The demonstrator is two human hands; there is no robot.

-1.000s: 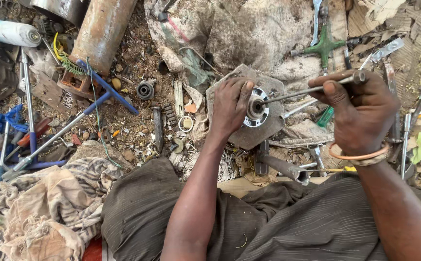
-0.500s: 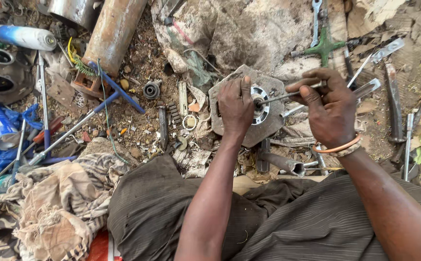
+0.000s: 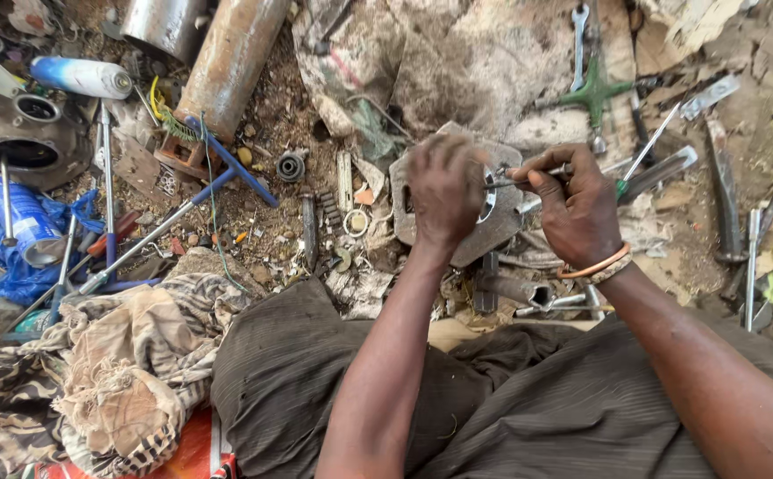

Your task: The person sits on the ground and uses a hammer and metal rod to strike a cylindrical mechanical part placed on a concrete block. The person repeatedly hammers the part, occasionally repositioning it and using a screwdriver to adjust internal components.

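Left hand (image 3: pixel 444 191): fingers pressed down on the metal plate (image 3: pixel 457 235), which lay on the littered ground.
Right hand (image 3: pixel 577 204): fingers clamped on a thin tool (image 3: pixel 528 177) at the plate's hub.
Risk: tool could skid off (greasy-looking metal) into the left fingers.

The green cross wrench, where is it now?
In the head view, the green cross wrench lies at the upper right, above the right hand, just below a spanner.
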